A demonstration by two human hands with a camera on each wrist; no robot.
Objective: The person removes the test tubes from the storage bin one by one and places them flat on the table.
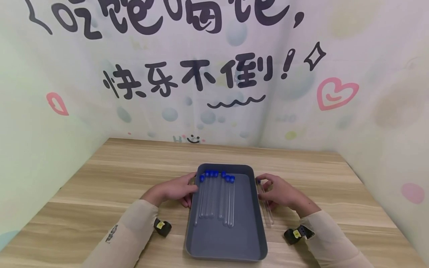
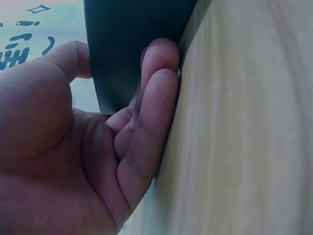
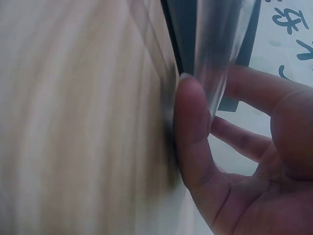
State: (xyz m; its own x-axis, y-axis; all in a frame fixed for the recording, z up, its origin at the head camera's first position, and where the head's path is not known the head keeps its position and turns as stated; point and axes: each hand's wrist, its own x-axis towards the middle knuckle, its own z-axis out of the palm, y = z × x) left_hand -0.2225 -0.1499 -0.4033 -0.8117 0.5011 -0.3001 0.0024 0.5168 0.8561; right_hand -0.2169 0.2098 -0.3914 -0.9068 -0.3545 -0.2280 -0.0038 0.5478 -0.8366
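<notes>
A grey rectangular tray (image 1: 244, 238) lies on the table, with several clear test tubes (image 1: 221, 201) with blue caps lying side by side inside it. At its left side, my left hand (image 1: 177, 189) grips the tray wall. The left wrist view shows the thumb at the rim and the other fingers against the outer wall. Just outside the right wall, my right hand (image 1: 276, 190) pinches a blue-capped test tube (image 1: 269, 214) near its cap. In the right wrist view the clear tube (image 3: 215, 44) passes between thumb and fingers.
The wood-grain table (image 1: 127, 167) extends around the tray on all sides. A printed cloth wall (image 1: 214, 123) with writing and hearts stands behind it, and pale walls flank both sides. Small black devices (image 1: 162, 227) sit at each wrist.
</notes>
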